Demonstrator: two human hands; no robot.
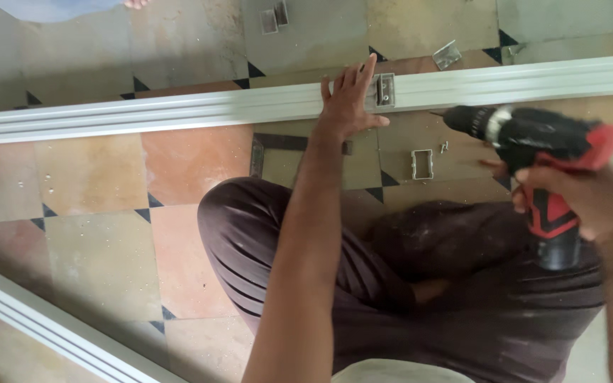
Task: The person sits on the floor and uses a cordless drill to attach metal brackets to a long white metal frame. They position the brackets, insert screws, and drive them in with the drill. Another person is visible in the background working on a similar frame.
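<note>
Left hand [349, 103] lies flat, fingers spread, on a long white aluminium channel [179, 110] running across the tiled floor [94, 177], its fingertips touching a small metal bracket [384, 90] set on the channel. Right hand [576, 198] grips a red-and-black cordless drill [533, 142], bit pointing left, just below the bracket. Another bracket [422, 164] and loose screws [445, 147] lie nearby; a second channel [51, 326] crosses the lower left.

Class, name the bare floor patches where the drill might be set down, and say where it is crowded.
Bare tiles lie between the long rail and the lower rail, left of the knee. Crowded: brackets and a screw under the drill, near the left hand.
</note>
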